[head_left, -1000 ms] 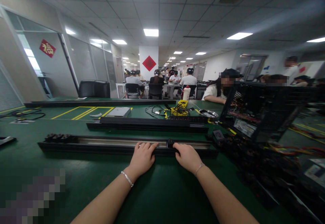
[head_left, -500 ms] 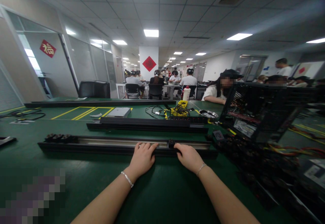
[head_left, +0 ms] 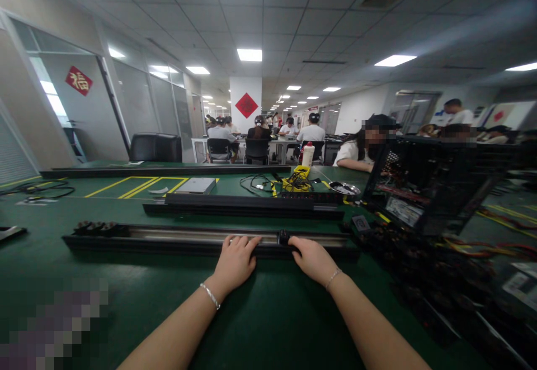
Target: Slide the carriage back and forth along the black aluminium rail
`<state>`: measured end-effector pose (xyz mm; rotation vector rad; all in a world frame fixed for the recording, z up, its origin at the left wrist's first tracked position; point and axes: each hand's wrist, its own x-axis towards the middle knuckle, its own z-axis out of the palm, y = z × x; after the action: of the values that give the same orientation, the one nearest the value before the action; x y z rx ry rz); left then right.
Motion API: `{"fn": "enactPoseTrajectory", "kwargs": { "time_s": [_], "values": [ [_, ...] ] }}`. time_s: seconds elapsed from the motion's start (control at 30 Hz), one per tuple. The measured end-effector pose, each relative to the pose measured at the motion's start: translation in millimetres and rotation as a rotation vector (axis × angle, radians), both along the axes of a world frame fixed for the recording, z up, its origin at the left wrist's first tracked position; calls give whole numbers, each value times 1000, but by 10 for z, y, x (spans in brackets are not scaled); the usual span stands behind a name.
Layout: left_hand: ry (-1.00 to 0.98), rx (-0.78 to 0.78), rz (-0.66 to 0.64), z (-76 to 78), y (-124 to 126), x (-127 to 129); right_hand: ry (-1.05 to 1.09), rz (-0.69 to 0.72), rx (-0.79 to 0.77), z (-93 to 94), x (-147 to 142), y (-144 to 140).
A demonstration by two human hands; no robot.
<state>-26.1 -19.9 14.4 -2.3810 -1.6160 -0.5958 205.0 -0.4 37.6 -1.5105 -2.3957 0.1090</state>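
Observation:
A long black channel-shaped rail (head_left: 168, 240) with a pale metallic inner strip lies across the green table in front of me. My left hand (head_left: 235, 258) grips its near wall, fingers over the edge and thumb on my side. Just right of it, a small dark block-like part (head_left: 284, 237) sits in the channel; its exact kind is too small to tell. My right hand (head_left: 314, 259) is closed, with the index fingertip against that part and the thumb low at the rail's near wall. Several similar dark parts (head_left: 95, 227) stand at the channel's left end.
A second black rail (head_left: 243, 205) lies behind, and a longer one (head_left: 168, 171) farther back. A grey flat box (head_left: 196, 185), a yellow basket (head_left: 300, 177) with cables and a metal bowl (head_left: 344, 189) are beyond. An open computer case (head_left: 436, 185) and dark parts (head_left: 428, 264) crowd the right.
The small dark part by my right fingertips has turned slightly and looks rounder now. Both hands stay at the same places on the rail.

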Motion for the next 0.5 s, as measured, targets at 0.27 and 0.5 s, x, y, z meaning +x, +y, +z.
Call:
{"fn": "enactPoseTrajectory", "kwargs": {
  "time_s": [0.27, 0.5],
  "values": [
    [8, 15, -7, -23, 17, -16, -21, 47, -53, 29, 119, 22],
    [3, 15, -12, -34, 24, -25, 6, 5, -71, 27, 111, 24]
  ]
}}
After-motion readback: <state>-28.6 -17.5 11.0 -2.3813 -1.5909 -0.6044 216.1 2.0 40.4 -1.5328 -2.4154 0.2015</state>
